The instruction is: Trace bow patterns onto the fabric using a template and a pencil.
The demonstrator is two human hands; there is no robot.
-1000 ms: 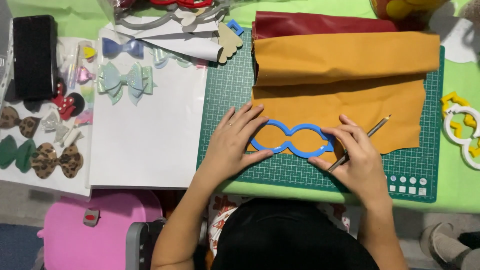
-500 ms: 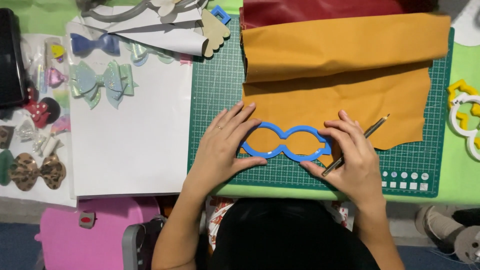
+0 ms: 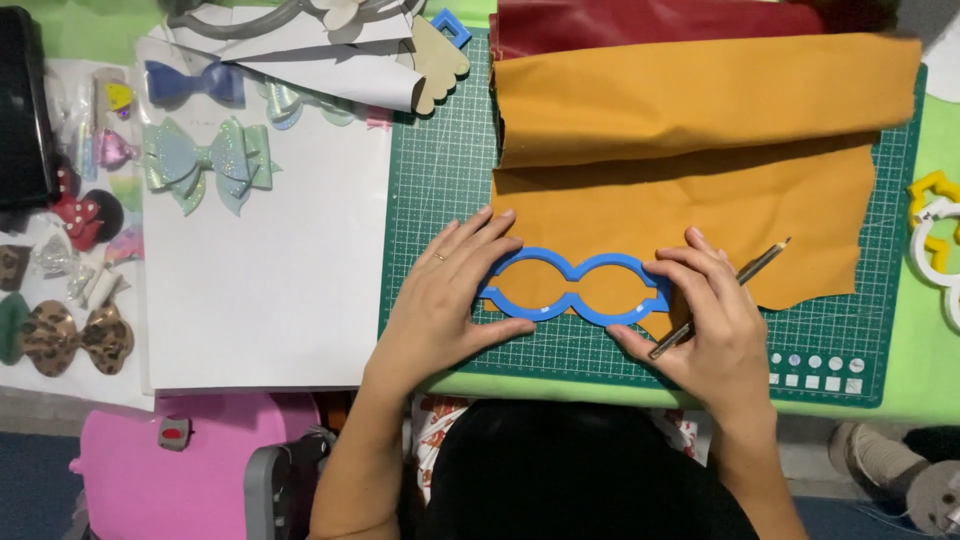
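A blue two-loop plastic template [image 3: 575, 288] lies on the lower edge of a mustard-orange sheet [image 3: 700, 160], which is spread over a green cutting mat [image 3: 440, 180]. My left hand [image 3: 445, 300] presses flat on the template's left end, fingers spread, a ring on one finger. My right hand [image 3: 715, 325] pinches the template's right end and also holds a pencil [image 3: 735, 285], its tip pointing up and to the right over the sheet.
A dark red sheet [image 3: 650, 18] lies behind the orange one. White paper [image 3: 270, 290] sits left of the mat, with several finished bows [image 3: 205, 165] on and beside it. Yellow and white templates [image 3: 935, 235] are at the right edge. A pink stool [image 3: 160, 470] stands below.
The view has drifted a little to the right. Both hands stay on the blue template, which has barely shifted on the orange sheet.
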